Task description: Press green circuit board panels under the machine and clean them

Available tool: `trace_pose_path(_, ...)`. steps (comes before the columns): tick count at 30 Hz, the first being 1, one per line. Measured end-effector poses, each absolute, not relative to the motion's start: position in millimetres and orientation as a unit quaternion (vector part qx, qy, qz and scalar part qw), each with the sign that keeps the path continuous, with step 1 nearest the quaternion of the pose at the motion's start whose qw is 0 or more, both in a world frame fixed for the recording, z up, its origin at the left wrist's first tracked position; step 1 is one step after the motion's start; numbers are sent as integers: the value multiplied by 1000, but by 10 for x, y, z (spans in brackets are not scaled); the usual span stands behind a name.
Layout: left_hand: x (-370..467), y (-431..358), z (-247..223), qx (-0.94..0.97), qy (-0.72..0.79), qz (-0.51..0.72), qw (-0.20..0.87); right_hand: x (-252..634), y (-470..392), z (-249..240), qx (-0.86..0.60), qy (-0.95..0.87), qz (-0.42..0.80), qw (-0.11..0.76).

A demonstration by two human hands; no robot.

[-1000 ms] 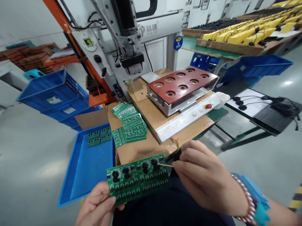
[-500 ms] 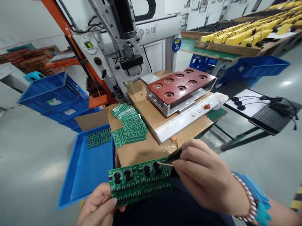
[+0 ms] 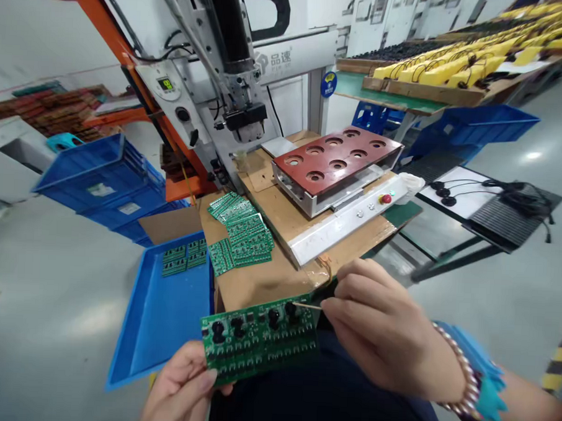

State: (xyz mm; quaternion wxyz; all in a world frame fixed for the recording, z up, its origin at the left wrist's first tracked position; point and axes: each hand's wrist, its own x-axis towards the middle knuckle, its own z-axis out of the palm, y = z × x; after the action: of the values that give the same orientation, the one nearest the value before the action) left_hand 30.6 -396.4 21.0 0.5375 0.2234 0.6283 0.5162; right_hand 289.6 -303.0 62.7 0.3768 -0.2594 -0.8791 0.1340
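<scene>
A green circuit board (image 3: pixel 261 343) with several black blobs along its upper half is tilted toward me over my lap. My left hand (image 3: pixel 185 380) grips its left end between thumb and fingers. In my right hand (image 3: pixel 383 326) a thin wooden stick (image 3: pixel 308 306) is pinched, a toothpick by its look. Its tip meets the rightmost black blob near the board's top edge. On the brown tabletop beyond lies a fanned pile of green circuit boards (image 3: pixel 245 234). More boards with black blobs (image 3: pixel 183 259) rest in the blue tray (image 3: pixel 164 336) to the left.
A machine with a black head (image 3: pixel 245 117) stands behind the table, beside a red plate with round holes (image 3: pixel 339 157). A white control bar (image 3: pixel 345 222) has a red button. Blue crates (image 3: pixel 96 177) are stacked at left; a side table (image 3: pixel 518 214) holds black cables.
Almost nothing differs. The board and my left hand have shifted very slightly, while the stick's tip stays at the rightmost black blob.
</scene>
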Motion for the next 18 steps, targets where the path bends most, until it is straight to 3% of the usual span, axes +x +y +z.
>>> trace_pose_path(18, 278, -3969, 173, 220, 625, 515, 544, 2915, -3048, 637, -268, -884, 139, 356)
